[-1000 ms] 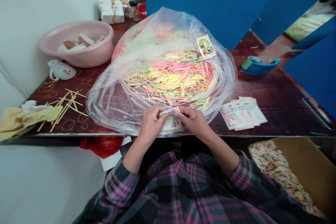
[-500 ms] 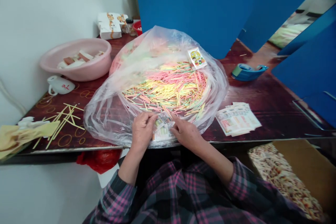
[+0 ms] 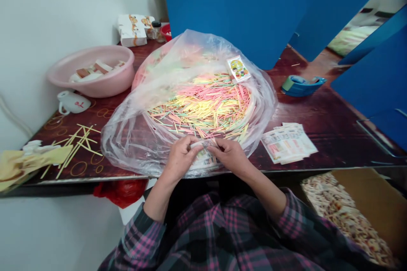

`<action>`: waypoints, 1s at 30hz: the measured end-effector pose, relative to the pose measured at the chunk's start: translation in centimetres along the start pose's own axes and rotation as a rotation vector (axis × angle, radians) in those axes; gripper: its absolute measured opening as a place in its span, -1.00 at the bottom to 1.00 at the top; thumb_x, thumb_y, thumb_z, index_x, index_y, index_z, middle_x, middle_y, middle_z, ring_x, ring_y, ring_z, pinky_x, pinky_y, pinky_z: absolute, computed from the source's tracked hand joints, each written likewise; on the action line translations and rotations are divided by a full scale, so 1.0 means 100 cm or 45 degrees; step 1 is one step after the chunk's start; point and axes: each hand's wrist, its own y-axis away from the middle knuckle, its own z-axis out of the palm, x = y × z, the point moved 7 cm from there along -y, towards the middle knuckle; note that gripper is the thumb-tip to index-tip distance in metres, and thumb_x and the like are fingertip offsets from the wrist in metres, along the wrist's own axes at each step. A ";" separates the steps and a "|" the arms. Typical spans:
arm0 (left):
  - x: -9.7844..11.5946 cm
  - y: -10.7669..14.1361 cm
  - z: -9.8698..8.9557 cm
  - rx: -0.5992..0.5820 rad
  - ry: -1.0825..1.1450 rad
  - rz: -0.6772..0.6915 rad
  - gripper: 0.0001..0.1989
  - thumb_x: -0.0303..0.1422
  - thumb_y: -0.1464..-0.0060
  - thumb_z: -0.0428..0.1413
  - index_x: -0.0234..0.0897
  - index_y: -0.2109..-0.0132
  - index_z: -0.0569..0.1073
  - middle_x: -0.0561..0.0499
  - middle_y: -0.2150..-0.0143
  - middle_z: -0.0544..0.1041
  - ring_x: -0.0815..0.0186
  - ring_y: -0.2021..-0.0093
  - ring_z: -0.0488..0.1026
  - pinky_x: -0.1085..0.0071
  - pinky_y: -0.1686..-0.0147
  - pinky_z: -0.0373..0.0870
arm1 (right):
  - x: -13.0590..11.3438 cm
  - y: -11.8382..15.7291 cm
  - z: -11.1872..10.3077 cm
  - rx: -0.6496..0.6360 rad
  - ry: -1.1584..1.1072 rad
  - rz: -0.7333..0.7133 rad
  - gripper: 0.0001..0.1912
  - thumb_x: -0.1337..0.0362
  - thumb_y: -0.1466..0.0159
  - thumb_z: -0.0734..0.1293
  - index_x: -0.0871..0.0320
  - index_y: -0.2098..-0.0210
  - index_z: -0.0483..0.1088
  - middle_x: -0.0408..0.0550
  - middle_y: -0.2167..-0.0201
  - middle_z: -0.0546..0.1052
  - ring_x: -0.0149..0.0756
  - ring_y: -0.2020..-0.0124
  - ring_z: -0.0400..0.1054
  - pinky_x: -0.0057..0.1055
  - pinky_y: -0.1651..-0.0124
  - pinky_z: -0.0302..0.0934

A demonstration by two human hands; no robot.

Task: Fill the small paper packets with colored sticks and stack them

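Note:
A printed packet [image 3: 205,143] is pinched at its upper edge by both hands near the table's front edge. My left hand [image 3: 181,155] has its fingers closed on the packet's left end, and my right hand [image 3: 231,155] grips the right end. More printed paper or packets [image 3: 205,160] lie just below, partly hidden by the hands. Behind them a clear plastic bag [image 3: 127,135] lies open around a heap of thin pink, yellow and green sticks [image 3: 203,106]. A small printed box [image 3: 238,69] rests on the bag's right side.
A stack of printed packets [image 3: 289,143] and a blue tape dispenser [image 3: 302,87] are on the right. At left are a pink basin [image 3: 92,70], a white mug [image 3: 73,102], loose yellow sticks [image 3: 79,144] and a yellow cloth or paper [image 3: 34,161].
Both hands have shifted slightly to the right. The packet's upper edge now appears folded or raised between the fingers, where it lay flatter before.

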 end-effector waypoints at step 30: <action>0.038 0.003 0.013 -0.170 0.301 -0.041 -0.78 -0.29 -0.15 0.15 -0.19 0.06 0.48 0.01 0.20 0.58 0.25 0.20 0.50 0.37 0.18 0.38 | -0.013 0.015 -0.032 0.120 -0.429 0.097 -0.73 0.07 -0.22 0.35 0.14 0.40 0.52 -0.18 0.55 0.46 -0.36 0.47 0.29 -0.42 0.36 0.18</action>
